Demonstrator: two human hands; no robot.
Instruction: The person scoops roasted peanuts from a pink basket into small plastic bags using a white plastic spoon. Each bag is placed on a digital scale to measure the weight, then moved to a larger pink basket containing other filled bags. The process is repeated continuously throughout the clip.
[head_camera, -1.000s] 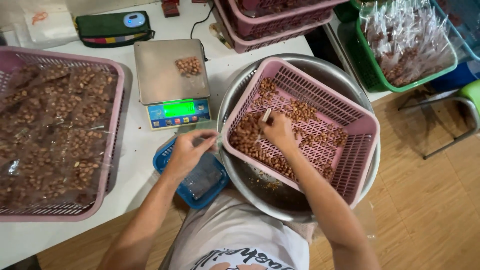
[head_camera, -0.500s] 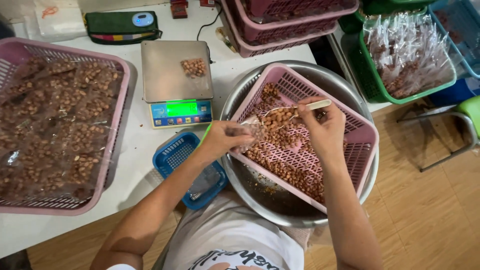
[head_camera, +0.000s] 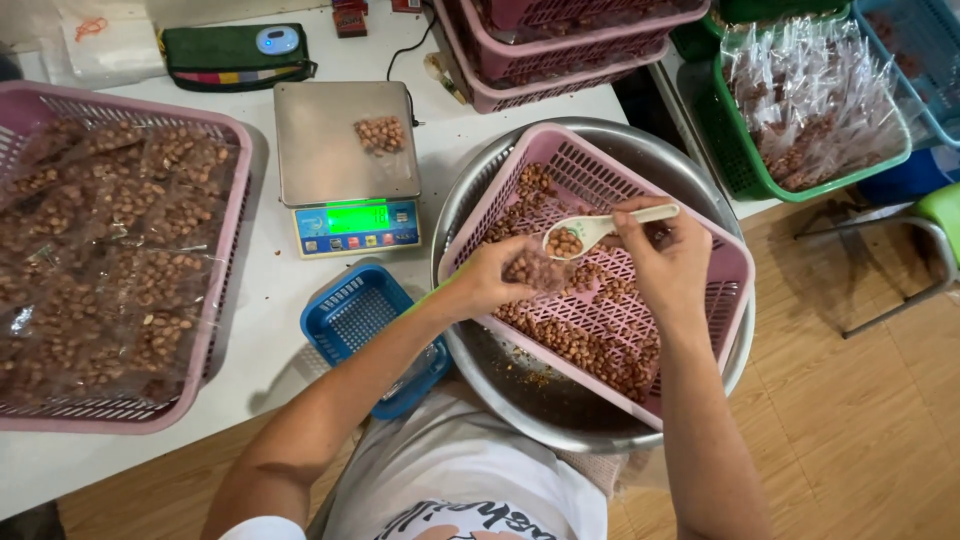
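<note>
My right hand (head_camera: 668, 262) grips a cream plastic spoon (head_camera: 600, 229) with a few peanuts in its bowl, held over a pink slotted basket (head_camera: 700, 320) of roasted peanuts. That basket rests tilted inside a large steel bowl (head_camera: 520, 400). My left hand (head_camera: 500, 280) holds a small clear plastic bag (head_camera: 540, 270) with some peanuts in it, just under the spoon's bowl. A digital scale (head_camera: 345, 160) with a lit green display stands to the left, a small filled peanut bag (head_camera: 380, 133) lying on its steel pan.
A big pink basket (head_camera: 215, 330) of packed peanut bags fills the table's left side. A small blue basket (head_camera: 355, 320) sits below the scale. Stacked pink baskets (head_camera: 560, 60) stand behind; a green basket (head_camera: 740, 150) of filled bags stands at right. A green pouch (head_camera: 235, 55) lies far back.
My right hand lifted the spoon out of the peanuts and brought it over the bag. My left hand moved from the blue basket to the pink basket, holding the clear bag.
</note>
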